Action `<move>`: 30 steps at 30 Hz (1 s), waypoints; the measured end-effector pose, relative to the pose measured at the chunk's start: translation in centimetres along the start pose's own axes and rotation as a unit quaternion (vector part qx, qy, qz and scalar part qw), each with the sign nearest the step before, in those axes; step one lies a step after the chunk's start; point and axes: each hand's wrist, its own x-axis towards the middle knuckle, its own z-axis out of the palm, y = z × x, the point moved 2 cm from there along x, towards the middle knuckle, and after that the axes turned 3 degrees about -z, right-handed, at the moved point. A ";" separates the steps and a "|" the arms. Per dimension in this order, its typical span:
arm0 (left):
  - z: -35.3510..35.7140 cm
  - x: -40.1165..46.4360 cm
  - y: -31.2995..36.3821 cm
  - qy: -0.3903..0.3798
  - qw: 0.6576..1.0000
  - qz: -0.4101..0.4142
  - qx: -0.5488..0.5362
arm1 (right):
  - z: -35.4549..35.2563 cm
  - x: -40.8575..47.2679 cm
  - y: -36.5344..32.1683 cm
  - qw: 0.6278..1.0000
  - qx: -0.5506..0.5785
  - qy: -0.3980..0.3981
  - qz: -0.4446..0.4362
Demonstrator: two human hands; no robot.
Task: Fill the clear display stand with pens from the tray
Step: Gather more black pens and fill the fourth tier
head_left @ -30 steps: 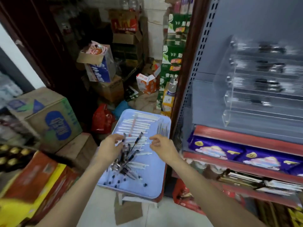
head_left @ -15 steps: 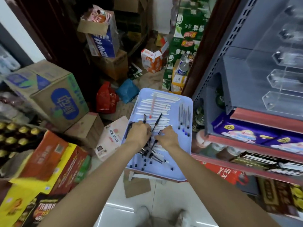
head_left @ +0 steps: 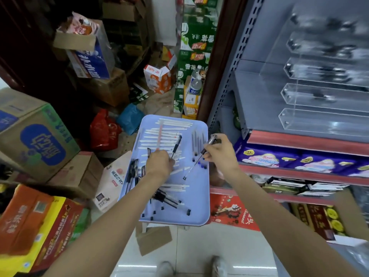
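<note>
Now the right hand (head_left: 220, 151) had lifted a pen (head_left: 199, 156) off the tray (head_left: 199, 214), fingers pinching it. The left hand (head_left: 159, 163) gripped another pen (head_left: 176, 145). Next, likely, the stand (head_left: 319, 108).

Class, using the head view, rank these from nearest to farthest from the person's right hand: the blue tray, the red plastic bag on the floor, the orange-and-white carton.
1. Blue tray: directly beneath and left of the right hand.
2. Red plastic bag: on the floor, beyond the tray's left edge.
3. Orange-and-white carton: farther back on the floor, behind the tray.
</note>
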 end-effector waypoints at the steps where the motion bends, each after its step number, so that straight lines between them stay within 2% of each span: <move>1: -0.2 0.0 0.7 0.013 0.999 0.021 -0.043 | -1.2 -0.2 -0.8 0.999 0.015 0.007 -0.027; 4: -1.4 -0.7 4.6 0.038 0.983 0.099 -0.148 | -6.1 -0.3 -3.3 0.992 0.076 0.038 -0.095; 9: -4.0 -3.1 14.2 0.131 0.944 0.230 -0.199 | -16.1 0.4 -6.7 0.962 0.135 0.128 -0.201; 13: -4.5 -4.0 20.6 0.211 0.915 0.270 -0.211 | -24.0 2.0 -8.0 0.942 0.160 0.161 -0.248; 16: -4.1 -4.0 24.8 0.242 0.909 0.279 -0.195 | -28.8 4.1 -8.3 0.940 0.145 0.175 -0.256; 21: -3.0 -3.0 29.1 0.279 0.906 0.275 -0.163 | -32.8 7.2 -7.8 0.954 0.051 0.173 -0.239; 25: -2.6 -2.5 31.3 0.290 0.912 0.259 -0.129 | -34.2 9.3 -7.1 0.971 -0.034 0.089 -0.221; 30: -3.0 -2.0 32.2 0.301 0.913 0.255 -0.107 | -34.9 10.5 -7.4 0.944 -0.199 0.053 -0.258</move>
